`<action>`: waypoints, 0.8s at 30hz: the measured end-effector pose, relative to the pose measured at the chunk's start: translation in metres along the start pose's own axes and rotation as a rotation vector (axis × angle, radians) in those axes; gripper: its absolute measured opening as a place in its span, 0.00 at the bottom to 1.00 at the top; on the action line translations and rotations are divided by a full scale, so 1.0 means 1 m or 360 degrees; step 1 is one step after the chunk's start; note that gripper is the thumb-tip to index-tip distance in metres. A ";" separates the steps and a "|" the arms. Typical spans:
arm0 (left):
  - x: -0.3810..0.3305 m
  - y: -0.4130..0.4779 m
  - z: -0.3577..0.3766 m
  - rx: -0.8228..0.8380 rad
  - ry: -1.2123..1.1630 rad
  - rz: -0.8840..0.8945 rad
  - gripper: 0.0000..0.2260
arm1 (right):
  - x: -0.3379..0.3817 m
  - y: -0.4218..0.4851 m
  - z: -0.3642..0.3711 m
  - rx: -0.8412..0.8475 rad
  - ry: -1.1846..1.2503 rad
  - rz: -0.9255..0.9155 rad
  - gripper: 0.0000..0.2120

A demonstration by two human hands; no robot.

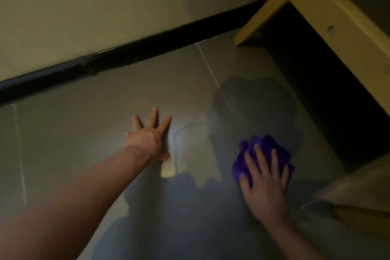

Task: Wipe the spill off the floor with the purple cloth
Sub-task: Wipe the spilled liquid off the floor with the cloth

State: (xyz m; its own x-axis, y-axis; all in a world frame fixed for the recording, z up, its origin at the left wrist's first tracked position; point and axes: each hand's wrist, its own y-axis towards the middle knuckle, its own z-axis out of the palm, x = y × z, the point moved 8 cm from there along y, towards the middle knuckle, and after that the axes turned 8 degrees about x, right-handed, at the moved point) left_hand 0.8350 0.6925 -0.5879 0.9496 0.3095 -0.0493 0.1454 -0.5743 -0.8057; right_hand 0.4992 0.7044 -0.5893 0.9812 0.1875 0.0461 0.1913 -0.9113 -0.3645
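A crumpled purple cloth (263, 150) lies on the grey tiled floor (105, 112) at the right. My right hand (264, 181) presses flat on top of it, fingers spread over the cloth. A thin curved wet outline of the spill (179, 133) shows on the tile between my hands, just left of the cloth. My left hand (150, 137) rests flat on the floor with fingers apart, holding nothing, its edge touching the wet outline. Dark shadows of my body cover much of the floor around the cloth.
A pale wall with a black skirting strip (126, 53) runs along the far side. A light wooden furniture leg (274, 4) and frame (341, 34) stand at the upper right, with dark space beneath. Another pale edge (348, 188) sits at the lower right.
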 end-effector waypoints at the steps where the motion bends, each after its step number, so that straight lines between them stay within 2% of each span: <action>1: -0.002 -0.004 -0.002 -0.0003 0.0009 -0.0012 0.55 | 0.010 -0.015 0.009 0.0055 -0.0020 -0.0068 0.32; 4: -0.001 -0.006 -0.002 -0.0028 0.0047 -0.0027 0.55 | 0.008 -0.011 0.011 0.0077 -0.0005 -0.0124 0.32; 8: -0.003 -0.006 -0.003 -0.0071 0.0115 0.0012 0.55 | 0.000 0.068 -0.017 0.0008 0.0100 0.0113 0.31; 11: -0.005 -0.004 -0.006 -0.0173 0.0198 0.0081 0.55 | 0.025 0.112 -0.030 0.0012 0.0202 0.0193 0.29; 14: -0.010 -0.005 -0.004 -0.0162 0.0135 0.0167 0.52 | 0.063 0.097 -0.029 -0.0022 0.0133 -0.0034 0.29; 18: -0.023 -0.009 0.004 -0.0128 0.0090 0.0211 0.47 | 0.091 0.007 0.003 0.0086 -0.0019 -0.0415 0.31; 21: -0.028 -0.007 0.012 -0.0101 0.0075 0.0208 0.50 | 0.086 -0.002 0.009 0.0143 -0.0063 -0.0488 0.32; 24: -0.028 -0.007 0.016 -0.0105 0.0078 0.0199 0.52 | 0.087 0.055 -0.011 0.0065 -0.0031 -0.0398 0.30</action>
State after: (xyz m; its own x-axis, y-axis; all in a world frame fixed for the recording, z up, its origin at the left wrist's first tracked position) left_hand 0.8030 0.6995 -0.5904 0.9736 0.1962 -0.1168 0.0416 -0.6553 -0.7542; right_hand 0.5956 0.6670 -0.5948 0.9028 0.4126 0.1215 0.4262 -0.8202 -0.3816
